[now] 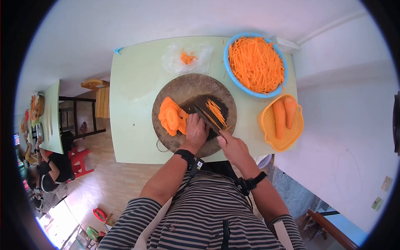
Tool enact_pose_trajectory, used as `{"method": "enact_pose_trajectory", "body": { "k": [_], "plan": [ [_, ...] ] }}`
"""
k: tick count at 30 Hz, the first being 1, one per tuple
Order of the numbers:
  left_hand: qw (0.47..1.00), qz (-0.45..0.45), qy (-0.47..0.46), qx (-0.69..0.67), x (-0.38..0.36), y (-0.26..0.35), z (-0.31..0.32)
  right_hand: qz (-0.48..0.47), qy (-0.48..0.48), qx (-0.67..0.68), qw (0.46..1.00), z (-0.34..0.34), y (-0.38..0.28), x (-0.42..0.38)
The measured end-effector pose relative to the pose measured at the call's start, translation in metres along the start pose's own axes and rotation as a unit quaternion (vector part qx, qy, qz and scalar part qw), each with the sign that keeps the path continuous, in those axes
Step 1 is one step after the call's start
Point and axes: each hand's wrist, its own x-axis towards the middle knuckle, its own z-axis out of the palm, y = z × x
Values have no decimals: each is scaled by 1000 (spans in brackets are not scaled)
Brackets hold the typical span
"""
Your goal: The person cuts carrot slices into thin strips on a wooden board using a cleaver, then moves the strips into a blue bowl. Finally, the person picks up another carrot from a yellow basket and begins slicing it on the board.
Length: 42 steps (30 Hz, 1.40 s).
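Note:
On a round wooden chopping board (pixel 187 85), my right hand (pixel 234 149) grips the handle of a kitchen knife (pixel 207 118), its dark blade angled up and to the left. My left hand (pixel 196 130) has its fingers bent down on carrot slices close beside the blade; the fingertips are partly hidden. A heap of overlapping carrot slices (pixel 170 116) lies to the left of that hand. Thin carrot strips (pixel 216 111) lie across the blade's right side on a dark wet patch of the board.
A blue basin (pixel 227 62) heaped with carrot shreds stands back right. Below it, a yellow basket (pixel 271 139) holds two peeled carrots (pixel 280 118). A plastic bag (pixel 168 58) with carrot scraps lies behind the board on the pale green table (pixel 133 104). Another person (pixel 50 173) sits far left.

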Motion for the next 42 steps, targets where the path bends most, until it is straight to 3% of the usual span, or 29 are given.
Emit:
{"method": "enact_pose_trajectory", "body": {
  "k": [8, 14, 23, 27, 32, 42],
  "plan": [
    [1000, -11, 17, 14, 1, 0, 5, -14, 46, 145, 988, 1, 16, 7],
    [1000, -24, -8, 14, 0, 2, 1, -9, -11, 73, 997, -8, 17, -24],
    [1000, -3, -8, 11, 1, 3, -1, -4, 3, 14, 1000, -3, 7, -7],
    [999, -9, -11, 30, -1, 2, 2, -8, 13, 35, 999, 5, 1, 15],
    [1000, 1, 22, 6, 2, 5, 3, -3, 46, 164, 985, -4, 6, 7],
    [1000, -10, -8, 12, -1, 0, 3, 9, -11, 80, 997, -4, 18, -32]
  ]
}}
